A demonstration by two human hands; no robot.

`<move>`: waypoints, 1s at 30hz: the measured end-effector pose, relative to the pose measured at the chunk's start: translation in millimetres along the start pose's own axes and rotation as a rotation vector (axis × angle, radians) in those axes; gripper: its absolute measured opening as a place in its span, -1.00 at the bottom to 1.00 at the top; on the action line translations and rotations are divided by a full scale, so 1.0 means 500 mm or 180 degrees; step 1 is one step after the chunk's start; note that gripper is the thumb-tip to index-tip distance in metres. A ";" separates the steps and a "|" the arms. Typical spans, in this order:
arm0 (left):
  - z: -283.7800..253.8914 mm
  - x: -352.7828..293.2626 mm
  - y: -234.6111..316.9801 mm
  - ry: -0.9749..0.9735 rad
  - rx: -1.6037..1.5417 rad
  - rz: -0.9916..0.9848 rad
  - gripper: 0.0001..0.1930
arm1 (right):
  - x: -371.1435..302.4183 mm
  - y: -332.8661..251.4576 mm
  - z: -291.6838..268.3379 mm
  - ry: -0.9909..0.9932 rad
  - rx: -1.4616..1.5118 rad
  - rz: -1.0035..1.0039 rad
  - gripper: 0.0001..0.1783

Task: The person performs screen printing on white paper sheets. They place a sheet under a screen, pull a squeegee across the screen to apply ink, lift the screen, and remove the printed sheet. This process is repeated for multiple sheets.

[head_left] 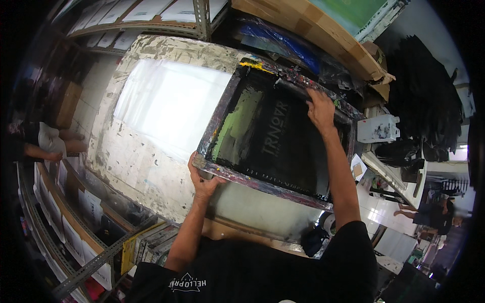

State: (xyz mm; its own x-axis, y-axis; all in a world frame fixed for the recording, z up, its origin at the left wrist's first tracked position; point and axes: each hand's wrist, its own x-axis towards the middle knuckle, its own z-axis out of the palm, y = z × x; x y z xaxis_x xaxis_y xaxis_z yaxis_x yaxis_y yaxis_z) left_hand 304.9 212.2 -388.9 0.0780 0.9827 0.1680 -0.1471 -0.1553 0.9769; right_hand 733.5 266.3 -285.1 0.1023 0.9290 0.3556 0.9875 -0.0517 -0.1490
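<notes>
A screen printing frame (275,183) with an ink-spattered rim lies tilted across the work table. Its mesh is coated with black ink, apart from a greenish streaked patch at the left, and faint lettering shows in the middle. My left hand (203,186) grips the frame's near left corner, thumb along the near edge. Inside the far rim, my right hand (321,108) is closed on one end of a dark, ink-covered squeegee (293,89). Left of the frame, a white sheet (169,106) lies on the table, its right side reaching the frame's edge.
The paint-stained table (118,151) extends left. Metal shelves with white stacks (146,11) stand at the far left, more racks (91,204) at near left. Behind the frame lies a long cardboard box (313,30); a white jug (378,128) stands right. Other people are at both sides.
</notes>
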 end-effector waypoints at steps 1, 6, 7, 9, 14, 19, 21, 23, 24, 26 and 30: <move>0.001 0.001 0.001 -0.0026 0.0037 0.0042 0.35 | -0.015 -0.014 -0.004 0.0183 0.0029 -0.0049 -0.53; 0.006 0.002 0.008 -0.0008 -0.0057 -0.0101 0.35 | -0.016 -0.010 0.028 0.0140 -0.0309 -0.0098 -0.52; 0.005 0.002 0.006 -0.0007 -0.0041 -0.0067 0.35 | 0.002 0.000 0.028 0.0185 -0.0297 -0.0112 -0.53; 0.005 0.000 0.005 0.0010 -0.0037 -0.0080 0.34 | 0.007 0.000 0.021 0.0159 -0.0234 -0.0105 -0.54; 0.007 0.002 0.020 -0.0034 -0.0010 -0.0163 0.35 | -0.055 -0.037 0.028 0.0161 -0.0229 0.0029 -0.58; 0.003 -0.003 0.017 -0.0070 -0.0032 -0.0156 0.34 | 0.008 0.000 0.013 0.0193 0.0030 -0.0066 -0.57; 0.002 0.000 0.014 -0.0080 0.0076 -0.0068 0.31 | 0.002 0.000 0.013 0.0232 0.0009 -0.0142 -0.57; -0.001 -0.001 0.012 -0.0089 0.0120 -0.0054 0.29 | -0.043 -0.026 0.002 0.0060 0.0055 -0.0014 -0.58; -0.002 -0.002 0.013 -0.0075 0.0104 -0.0075 0.29 | -0.071 -0.052 -0.011 -0.0026 0.0074 0.0038 -0.59; -0.008 -0.001 0.005 -0.0095 0.0233 -0.0033 0.27 | -0.147 -0.123 -0.047 0.0029 0.0095 -0.0017 -0.61; -0.008 -0.002 0.005 -0.0081 0.0346 -0.0044 0.27 | -0.299 -0.272 -0.143 -0.0307 0.0338 0.0098 -0.60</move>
State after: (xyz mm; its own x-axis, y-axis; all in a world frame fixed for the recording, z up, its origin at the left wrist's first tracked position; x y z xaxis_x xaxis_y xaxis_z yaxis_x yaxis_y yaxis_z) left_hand 300.4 211.4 -387.0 0.1045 0.9821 0.1565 -0.0382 -0.1532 0.9874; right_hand 592.7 108.4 -252.3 0.1151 0.9588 0.2597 0.9653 -0.0463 -0.2571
